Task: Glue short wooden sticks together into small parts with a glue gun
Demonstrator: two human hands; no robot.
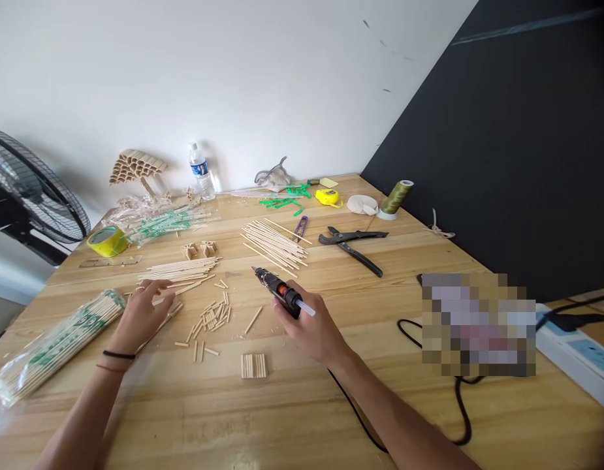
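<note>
1. Glue gun: the right hand holds it just above the table. The fingers are wrapped tight around the handle. The tip points away from the person, toward the far long sticks. A white glue stick pokes out of the back of the gun. A black cord runs from under the right arm toward the near edge of the table.

2. The left hand lies flat on the table with its fingers spread. The fingertips touch a long stick at the near side of the nearer pile of sticks. It grips nothing.

3. Done, it seems: many short bits are already cut and lie between the two hands. One small flat panel, made of short bits side by side, lies near the person. Two tiny stick pieces sit farther back. A bigger curved stick roof stands by the wall.

4. Left, it seems: most short bits lie loose and are not joined yet. Lots of long sticks are uncut. A full bag of sticks lies by the left arm, and more bags lie farther back.

5. Other things nearby: cutters, yellow tape, a ruler, a water bottle, a thread spool, small purple snips and a power strip on the right.
</note>
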